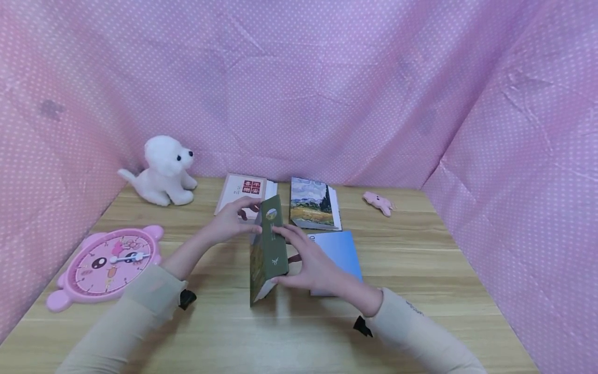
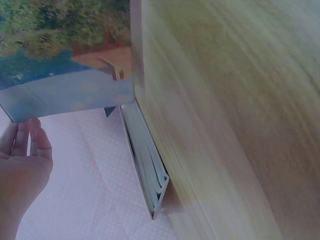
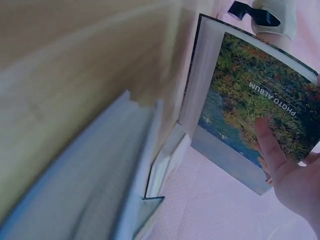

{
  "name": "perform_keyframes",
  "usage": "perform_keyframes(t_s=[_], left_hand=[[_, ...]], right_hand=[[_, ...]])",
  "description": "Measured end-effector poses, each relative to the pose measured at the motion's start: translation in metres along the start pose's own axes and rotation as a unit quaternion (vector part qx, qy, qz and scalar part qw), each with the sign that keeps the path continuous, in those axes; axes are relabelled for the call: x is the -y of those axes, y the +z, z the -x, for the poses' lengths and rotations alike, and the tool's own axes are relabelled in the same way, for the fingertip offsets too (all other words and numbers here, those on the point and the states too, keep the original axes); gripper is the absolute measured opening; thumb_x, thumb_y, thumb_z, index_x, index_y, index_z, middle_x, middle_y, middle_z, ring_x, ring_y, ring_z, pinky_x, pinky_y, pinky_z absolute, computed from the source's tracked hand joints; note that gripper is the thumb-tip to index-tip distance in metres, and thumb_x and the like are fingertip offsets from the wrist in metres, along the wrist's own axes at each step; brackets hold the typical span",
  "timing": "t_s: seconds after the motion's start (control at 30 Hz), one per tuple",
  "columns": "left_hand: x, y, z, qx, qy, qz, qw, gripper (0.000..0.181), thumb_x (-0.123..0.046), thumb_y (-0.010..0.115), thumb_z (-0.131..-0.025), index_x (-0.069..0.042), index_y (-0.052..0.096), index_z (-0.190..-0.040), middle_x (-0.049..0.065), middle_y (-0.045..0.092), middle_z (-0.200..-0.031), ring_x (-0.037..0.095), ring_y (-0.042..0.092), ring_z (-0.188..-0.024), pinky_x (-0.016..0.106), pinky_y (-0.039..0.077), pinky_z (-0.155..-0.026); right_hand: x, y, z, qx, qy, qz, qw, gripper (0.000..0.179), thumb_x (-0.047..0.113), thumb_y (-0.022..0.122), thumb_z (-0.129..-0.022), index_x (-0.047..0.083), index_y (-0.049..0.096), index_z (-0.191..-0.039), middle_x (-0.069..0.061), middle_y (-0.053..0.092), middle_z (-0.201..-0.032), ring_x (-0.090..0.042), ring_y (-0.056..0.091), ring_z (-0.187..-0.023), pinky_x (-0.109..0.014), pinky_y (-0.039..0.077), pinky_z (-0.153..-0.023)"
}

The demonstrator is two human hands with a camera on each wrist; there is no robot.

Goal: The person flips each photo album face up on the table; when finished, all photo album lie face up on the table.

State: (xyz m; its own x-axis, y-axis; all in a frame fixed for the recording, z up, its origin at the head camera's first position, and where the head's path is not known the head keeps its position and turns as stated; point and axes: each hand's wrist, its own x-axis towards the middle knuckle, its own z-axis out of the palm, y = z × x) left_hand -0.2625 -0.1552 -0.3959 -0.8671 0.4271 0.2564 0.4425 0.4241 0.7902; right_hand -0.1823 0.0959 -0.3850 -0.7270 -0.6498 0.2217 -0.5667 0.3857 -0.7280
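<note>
A photo album [image 1: 274, 244] with an olive-green spine and painted covers is held on edge over the table, its spine facing up. From the far left side, my left hand [image 1: 232, 221] holds it with the thumb near the spine; in the left wrist view the left fingertips [image 2: 36, 125] touch a cover corner. My right hand [image 1: 308, 259] grips the right side, fingers on the spine and thumb at the near corner. The right wrist view shows one right finger [image 3: 270, 142] against the cover lettered PHOTO ALBUM. Part of each hand is hidden behind the album.
A blue book [image 1: 338, 254] lies just right of the album. Behind are a landscape-covered album [image 1: 310, 202] and a pale one with red squares [image 1: 238, 189]. A white plush dog [image 1: 165, 171], a pink toy clock [image 1: 109, 265] and a small pink plush [image 1: 378, 202] sit around.
</note>
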Motion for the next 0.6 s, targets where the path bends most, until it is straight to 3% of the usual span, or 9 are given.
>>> perform_keyframes(t_s=[0.23,0.4,0.6], left_hand=[[-0.0036,0.0030,0.0007,-0.010,-0.007,0.040,0.9991,0.069,-0.009,0.080,-0.074,-0.002,0.049,-0.134,0.016,0.061,-0.111,0.036,0.058,-0.099,0.032,0.053,-0.077],[0.0011,0.0033,0.0027,0.007,-0.020,0.082,0.9964,0.072,-0.008,0.080,-0.073,-0.006,0.047,-0.136,0.016,0.058,-0.117,0.033,0.060,-0.100,0.033,0.055,-0.082],[0.0028,-0.0004,0.0065,0.030,-0.026,0.097,0.9945,0.077,-0.012,0.080,-0.075,-0.013,0.041,-0.142,0.014,0.053,-0.127,0.030,0.060,-0.104,0.036,0.053,-0.089]], right_hand=[[0.0011,-0.0086,-0.0050,0.000,-0.032,0.003,0.9995,0.090,0.029,0.082,-0.073,0.028,0.029,-0.147,-0.005,0.023,-0.152,-0.024,0.048,-0.123,-0.026,0.058,-0.072],[0.0027,-0.0076,-0.0061,0.019,-0.019,-0.016,0.9995,0.087,0.029,0.081,-0.074,0.027,0.033,-0.146,0.001,0.023,-0.152,-0.021,0.047,-0.124,-0.028,0.058,-0.072],[0.0023,-0.0016,-0.0076,0.020,-0.023,-0.051,0.9982,0.085,0.025,0.081,-0.074,0.025,0.034,-0.145,0.004,0.022,-0.151,-0.021,0.043,-0.126,-0.033,0.058,-0.073]])
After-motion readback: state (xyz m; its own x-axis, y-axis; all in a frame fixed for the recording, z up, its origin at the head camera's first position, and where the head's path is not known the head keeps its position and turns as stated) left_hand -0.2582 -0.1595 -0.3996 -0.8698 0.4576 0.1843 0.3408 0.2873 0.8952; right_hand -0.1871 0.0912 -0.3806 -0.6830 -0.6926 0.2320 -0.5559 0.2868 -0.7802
